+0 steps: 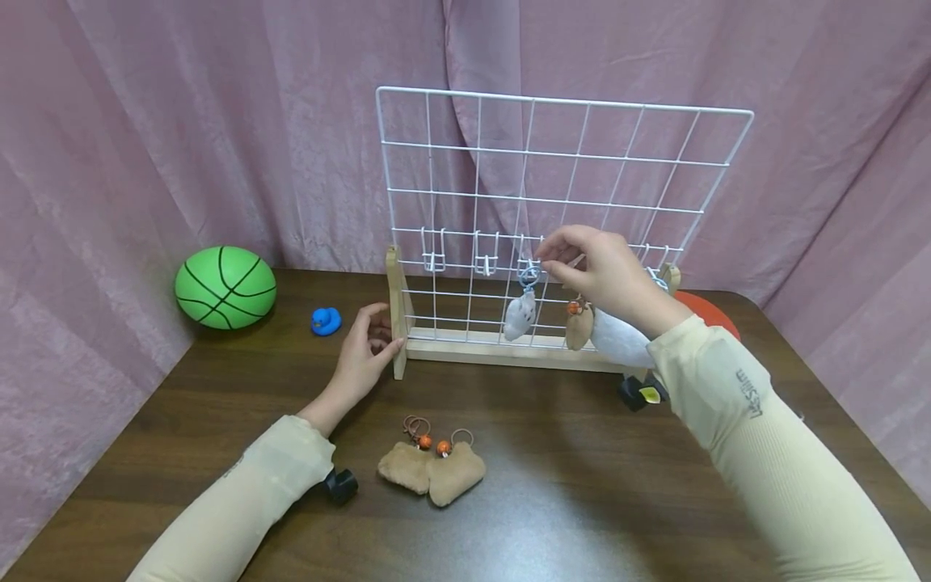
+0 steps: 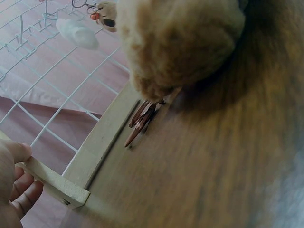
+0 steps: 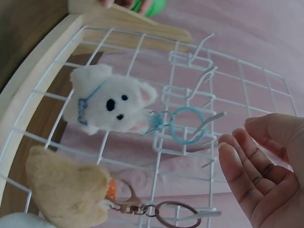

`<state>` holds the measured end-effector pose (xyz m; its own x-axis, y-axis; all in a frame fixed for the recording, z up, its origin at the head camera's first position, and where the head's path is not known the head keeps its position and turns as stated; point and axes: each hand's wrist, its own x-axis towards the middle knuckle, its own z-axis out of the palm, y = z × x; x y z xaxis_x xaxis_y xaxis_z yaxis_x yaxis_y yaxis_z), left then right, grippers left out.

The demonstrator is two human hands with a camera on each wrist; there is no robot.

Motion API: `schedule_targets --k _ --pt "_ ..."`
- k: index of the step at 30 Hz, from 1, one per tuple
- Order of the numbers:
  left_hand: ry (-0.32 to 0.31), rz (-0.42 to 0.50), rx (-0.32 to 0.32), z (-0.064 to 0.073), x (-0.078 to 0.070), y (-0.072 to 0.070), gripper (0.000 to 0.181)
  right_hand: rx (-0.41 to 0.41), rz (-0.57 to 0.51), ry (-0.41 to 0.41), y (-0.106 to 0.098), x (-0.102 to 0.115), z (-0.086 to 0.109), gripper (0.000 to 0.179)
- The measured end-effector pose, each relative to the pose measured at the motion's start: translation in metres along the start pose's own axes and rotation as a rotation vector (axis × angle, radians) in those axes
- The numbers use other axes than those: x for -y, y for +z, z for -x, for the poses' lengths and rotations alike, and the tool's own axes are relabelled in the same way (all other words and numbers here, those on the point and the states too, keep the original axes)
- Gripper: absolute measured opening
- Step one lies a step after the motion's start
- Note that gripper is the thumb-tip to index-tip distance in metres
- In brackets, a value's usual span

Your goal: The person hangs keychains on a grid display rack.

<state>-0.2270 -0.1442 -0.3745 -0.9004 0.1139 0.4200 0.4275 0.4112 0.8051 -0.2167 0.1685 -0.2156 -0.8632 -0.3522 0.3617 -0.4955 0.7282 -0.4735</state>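
Observation:
My right hand [image 1: 600, 267] is beside a middle hook of the white wire grid rack [image 1: 567, 152]. In the right wrist view its bent fingers [image 3: 237, 166] hold nothing and stand apart from the blue ring [image 3: 172, 124]. This ring hangs on the hook with a white plush dog keychain [image 3: 111, 102]. A tan plush keychain [image 3: 66, 187] hangs on the neighbouring hook, and another white plush [image 1: 621, 338] farther right is partly hidden by my arm. My left hand [image 1: 361, 356] grips the left upright of the wooden stand [image 1: 398, 303] between thumb and fingers.
Two tan plush keychains [image 1: 454, 473] with orange beads lie on the brown table [image 1: 553, 501] in front of the rack. Bare hooks [image 1: 434, 257] line the rack's left. A blue rubber duck [image 1: 326, 321], a green ball [image 1: 225, 288] and a red object [image 1: 713, 314] stand around it.

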Motion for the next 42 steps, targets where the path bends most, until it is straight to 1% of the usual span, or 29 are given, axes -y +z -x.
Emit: schedule_targets --k 8,11,17,23,28,35,38,42 --pt "0.005 -0.001 -0.004 0.0 -0.001 0.0 0.052 -0.052 -0.063 -0.017 0.0 0.007 0.013 0.018" --pt "0.001 -0.001 -0.001 0.0 -0.001 0.0 0.052 -0.054 -0.1 -0.023 0.002 0.01 0.021 0.018" --pt "0.003 -0.001 0.0 0.0 0.0 0.0 0.052 -0.022 -0.22 -0.046 0.011 0.013 0.034 0.018" --pt "-0.005 -0.008 -0.001 0.0 -0.003 0.0 0.051 -0.013 -0.282 -0.086 0.023 0.013 0.044 0.018" --pt "-0.01 -0.009 0.001 0.001 -0.002 0.0 0.051 0.012 -0.316 -0.097 0.033 0.013 0.051 0.018" --pt "0.01 -0.011 -0.005 0.001 0.003 0.0 0.052 0.056 -0.323 -0.144 0.055 0.01 0.059 0.016" --pt "0.005 -0.004 -0.005 0.001 0.004 0.001 0.052 0.088 -0.346 -0.145 0.064 0.008 0.064 0.018" --pt "-0.011 0.006 -0.005 -0.001 0.007 0.001 0.052 0.109 -0.372 -0.138 0.075 0.005 0.07 0.018"
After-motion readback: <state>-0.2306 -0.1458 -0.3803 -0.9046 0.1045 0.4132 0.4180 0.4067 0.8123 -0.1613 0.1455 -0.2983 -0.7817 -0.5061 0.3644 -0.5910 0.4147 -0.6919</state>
